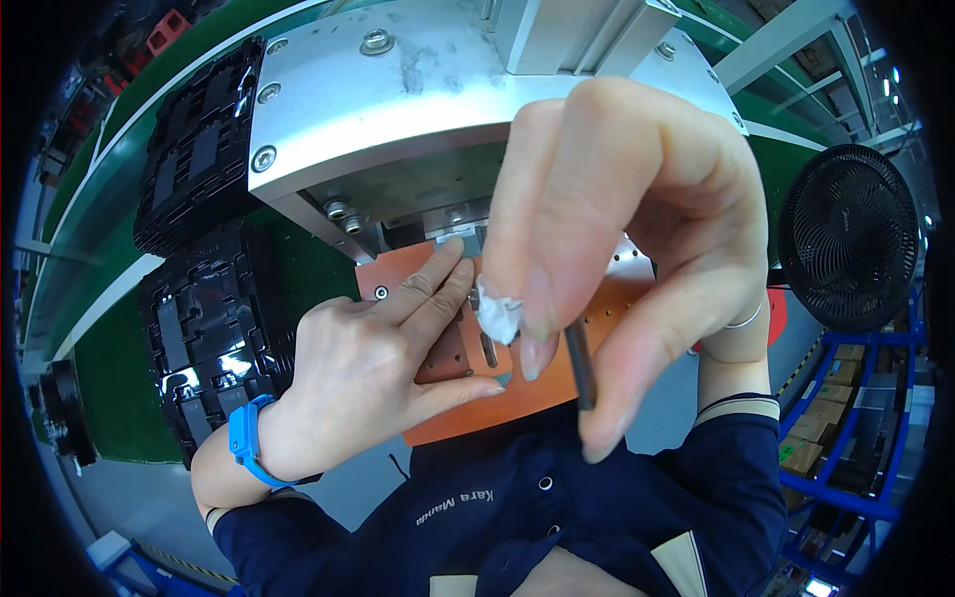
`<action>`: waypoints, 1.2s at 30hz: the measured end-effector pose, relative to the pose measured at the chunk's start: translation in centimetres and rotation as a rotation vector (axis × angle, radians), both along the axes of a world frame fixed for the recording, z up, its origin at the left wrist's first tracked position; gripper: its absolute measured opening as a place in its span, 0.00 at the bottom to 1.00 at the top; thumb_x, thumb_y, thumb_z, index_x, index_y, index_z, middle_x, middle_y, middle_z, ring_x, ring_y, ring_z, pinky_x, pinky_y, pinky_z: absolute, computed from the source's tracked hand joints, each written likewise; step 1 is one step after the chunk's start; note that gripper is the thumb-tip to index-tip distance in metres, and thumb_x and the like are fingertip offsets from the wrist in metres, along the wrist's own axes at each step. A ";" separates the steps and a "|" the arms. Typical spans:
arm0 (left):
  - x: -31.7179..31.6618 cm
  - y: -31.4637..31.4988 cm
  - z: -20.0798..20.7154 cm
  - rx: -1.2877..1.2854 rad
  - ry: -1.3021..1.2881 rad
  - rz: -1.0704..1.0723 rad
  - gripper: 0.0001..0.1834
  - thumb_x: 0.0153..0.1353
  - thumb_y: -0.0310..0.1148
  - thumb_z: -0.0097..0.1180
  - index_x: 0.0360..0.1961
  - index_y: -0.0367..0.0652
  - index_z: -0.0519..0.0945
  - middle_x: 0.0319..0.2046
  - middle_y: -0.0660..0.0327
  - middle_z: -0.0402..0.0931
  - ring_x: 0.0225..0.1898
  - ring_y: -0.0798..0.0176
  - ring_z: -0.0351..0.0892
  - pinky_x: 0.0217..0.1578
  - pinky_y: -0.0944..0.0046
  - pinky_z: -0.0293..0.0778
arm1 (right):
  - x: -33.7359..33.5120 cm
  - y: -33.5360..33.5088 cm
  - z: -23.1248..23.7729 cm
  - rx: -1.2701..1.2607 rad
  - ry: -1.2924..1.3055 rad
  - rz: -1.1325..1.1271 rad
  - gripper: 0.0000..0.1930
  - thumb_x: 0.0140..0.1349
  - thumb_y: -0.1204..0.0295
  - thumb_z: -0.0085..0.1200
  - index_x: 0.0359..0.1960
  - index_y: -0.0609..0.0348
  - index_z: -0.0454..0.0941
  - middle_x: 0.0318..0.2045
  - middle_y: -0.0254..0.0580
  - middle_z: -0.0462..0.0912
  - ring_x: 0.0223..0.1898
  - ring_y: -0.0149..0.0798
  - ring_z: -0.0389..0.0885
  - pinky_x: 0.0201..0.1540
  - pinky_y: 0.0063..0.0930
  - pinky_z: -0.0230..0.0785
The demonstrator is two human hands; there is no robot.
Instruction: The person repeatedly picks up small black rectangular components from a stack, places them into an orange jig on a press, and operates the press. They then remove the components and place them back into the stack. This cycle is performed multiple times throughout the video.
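My right hand [637,199] is raised close to the camera, its fingers bent toward the thumb. It holds a slim dark rod [579,366] between the fingers and thumb; its exact kind is unclear. At the fingertips is a crumpled white wad [499,314], perhaps tissue or a finger covering. My left hand [370,343] lies with fingers stretched forward on an orange metal plate [537,403]. Its fingertips reach a small metal fixture [487,348] in the middle of the plate, partly hidden by both hands.
A large silver machine frame [438,85] with bolts stands over the plate's far side. Stacks of black plastic trays [214,328] sit at the left on a green mat [114,388]. At the right are a black fan [846,234] and a blue rack [846,418] with boxes.
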State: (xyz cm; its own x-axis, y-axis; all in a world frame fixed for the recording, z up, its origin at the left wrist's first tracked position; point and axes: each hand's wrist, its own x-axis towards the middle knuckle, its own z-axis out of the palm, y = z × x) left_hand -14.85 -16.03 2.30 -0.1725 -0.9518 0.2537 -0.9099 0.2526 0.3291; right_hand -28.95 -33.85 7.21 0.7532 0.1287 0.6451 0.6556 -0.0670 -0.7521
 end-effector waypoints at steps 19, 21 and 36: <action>0.0 0.4 -0.5 0.035 0.092 0.013 0.24 0.47 0.52 0.70 0.32 0.41 0.83 0.25 0.58 0.79 0.24 0.53 0.82 0.26 0.57 0.77 | 1.1 3.7 1.6 -0.199 0.040 -0.472 0.07 0.58 0.77 0.55 0.38 0.61 0.80 0.21 0.41 0.80 0.22 0.34 0.80 0.28 0.25 0.69; -0.2 0.5 -1.8 -0.103 0.232 0.013 0.21 0.47 0.52 0.69 0.30 0.46 0.83 0.25 0.61 0.79 0.24 0.54 0.82 0.24 0.58 0.76 | 1.4 3.5 1.2 -0.143 0.100 -0.328 0.08 0.58 0.78 0.51 0.36 0.65 0.80 0.21 0.43 0.79 0.23 0.34 0.78 0.25 0.25 0.66; -0.3 -0.2 0.0 0.017 0.104 0.015 0.14 0.50 0.54 0.67 0.26 0.59 0.85 0.17 0.70 0.77 0.19 0.60 0.79 0.19 0.61 0.73 | 0.6 1.4 4.4 0.109 0.818 0.132 0.11 0.64 0.70 0.50 0.39 0.67 0.78 0.29 0.37 0.80 0.33 0.27 0.78 0.36 0.19 0.67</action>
State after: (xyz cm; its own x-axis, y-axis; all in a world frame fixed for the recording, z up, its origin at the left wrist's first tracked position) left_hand -15.18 -16.21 2.31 -0.1314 -0.9584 0.2532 -0.8744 0.2324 0.4259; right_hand -28.31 -32.50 11.64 0.9723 0.2176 -0.0853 -0.1032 0.0724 -0.9920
